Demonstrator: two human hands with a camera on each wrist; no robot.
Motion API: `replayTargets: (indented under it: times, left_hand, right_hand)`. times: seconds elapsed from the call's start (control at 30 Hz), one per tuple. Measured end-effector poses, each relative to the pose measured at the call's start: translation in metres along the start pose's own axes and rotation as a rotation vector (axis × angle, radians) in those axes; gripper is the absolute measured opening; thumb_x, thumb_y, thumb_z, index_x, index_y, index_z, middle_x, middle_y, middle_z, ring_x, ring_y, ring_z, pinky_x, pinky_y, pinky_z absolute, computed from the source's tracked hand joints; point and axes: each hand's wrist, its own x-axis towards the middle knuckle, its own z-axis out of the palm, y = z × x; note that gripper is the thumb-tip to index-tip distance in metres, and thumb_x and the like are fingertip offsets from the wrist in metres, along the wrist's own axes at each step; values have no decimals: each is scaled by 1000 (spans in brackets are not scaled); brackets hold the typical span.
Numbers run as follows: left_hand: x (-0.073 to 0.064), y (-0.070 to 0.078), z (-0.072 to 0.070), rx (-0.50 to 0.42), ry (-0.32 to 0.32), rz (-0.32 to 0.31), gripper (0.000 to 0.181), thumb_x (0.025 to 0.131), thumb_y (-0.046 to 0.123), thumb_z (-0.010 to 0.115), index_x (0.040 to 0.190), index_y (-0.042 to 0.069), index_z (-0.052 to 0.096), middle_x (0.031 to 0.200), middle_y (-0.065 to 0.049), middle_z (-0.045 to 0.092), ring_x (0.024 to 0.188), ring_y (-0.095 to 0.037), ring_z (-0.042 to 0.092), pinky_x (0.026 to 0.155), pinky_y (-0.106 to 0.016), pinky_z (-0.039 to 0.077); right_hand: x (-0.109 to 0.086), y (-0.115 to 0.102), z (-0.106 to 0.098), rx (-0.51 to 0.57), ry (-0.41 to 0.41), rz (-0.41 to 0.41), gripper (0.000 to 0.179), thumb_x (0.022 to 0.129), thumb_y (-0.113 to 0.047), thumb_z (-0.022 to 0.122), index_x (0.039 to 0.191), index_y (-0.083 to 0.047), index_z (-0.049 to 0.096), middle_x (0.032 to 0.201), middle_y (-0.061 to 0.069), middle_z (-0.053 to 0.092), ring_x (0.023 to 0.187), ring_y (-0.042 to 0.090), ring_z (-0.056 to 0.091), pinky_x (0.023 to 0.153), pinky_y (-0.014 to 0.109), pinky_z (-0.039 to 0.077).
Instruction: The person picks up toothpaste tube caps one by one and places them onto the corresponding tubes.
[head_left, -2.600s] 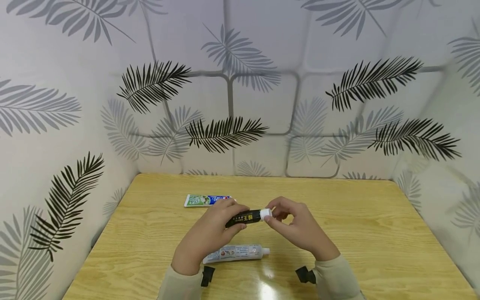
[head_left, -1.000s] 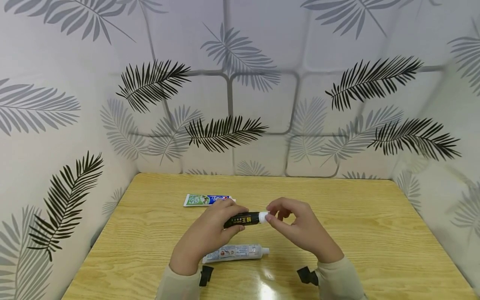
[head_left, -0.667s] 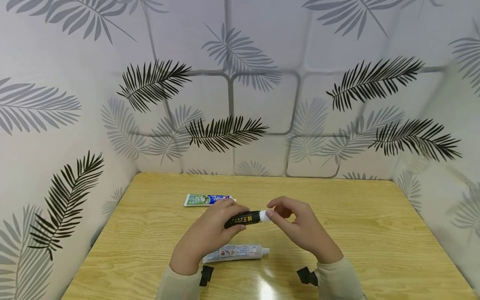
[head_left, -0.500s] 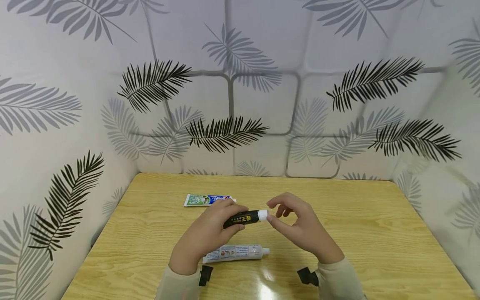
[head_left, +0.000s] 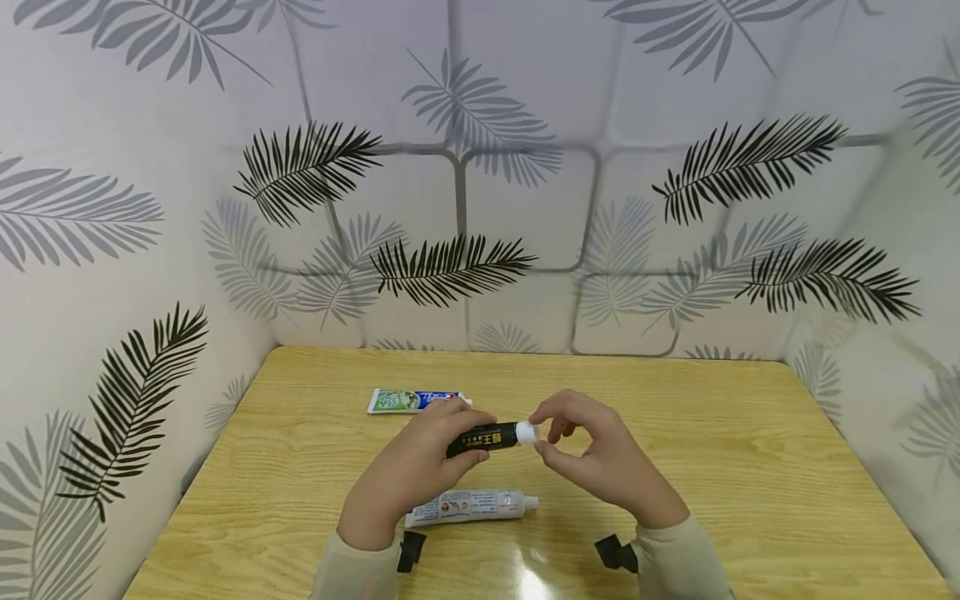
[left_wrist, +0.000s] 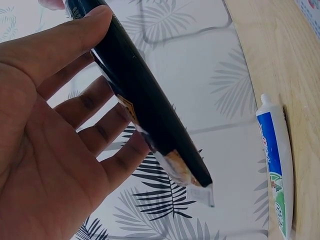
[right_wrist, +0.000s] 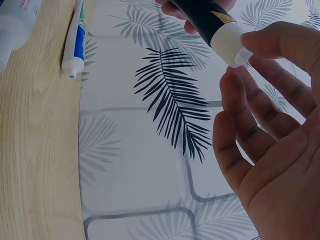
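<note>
My left hand (head_left: pixel 420 467) holds a black toothpaste tube (head_left: pixel 487 437) with gold lettering, thumb on the near side and fingers on the far side. The tube is raised above the table, its white cap (head_left: pixel 527 432) pointing right. In the left wrist view, the black tube (left_wrist: pixel 145 100) slants down to its flat crimped end. At the cap is my right hand (head_left: pixel 600 450), thumb and forefinger tips on either side of it. From the right wrist, the thumb touches the white cap (right_wrist: pixel 229 44), while the other fingers (right_wrist: pixel 232 145) are loosely bent below.
A white tube (head_left: pixel 480 505) with small print lies on the wooden table (head_left: pixel 712 450), partly behind my left wrist. Farther back lies a green and blue toothpaste tube (head_left: pixel 408 401), partly covered by my left hand. A leaf-patterned wall (head_left: pixel 525 308) stands behind the table.
My right thumb and forefinger have shifted repeatedly around the cap, parting slightly half a second ago and now closer to it. The left hand keeps the black tube in nearly the same place.
</note>
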Motion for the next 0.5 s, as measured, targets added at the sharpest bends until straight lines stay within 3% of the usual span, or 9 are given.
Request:
replayTargets:
  times: [0.27,0.5]
  left_hand:
    - [0,1,0,-5,4,11,36,94,18,83,128,16,74,113,4,70,100,-13,58,91,-37,55]
    - [0,2,-1,-15,10,28,36,94,17,83,129,17,74,112,5,69,98,-11,57,89,-34,54]
  right_hand:
    - [0,-2,1,8,-7,82,23,96,-12,79,116,-22,74,106,-8,74,80,8,64,79,33,58]
    - [1,-4,2,15,-18,170,13,103,-19,72,116,-20,74,85,-11,72,77,8,67,77,29,57]
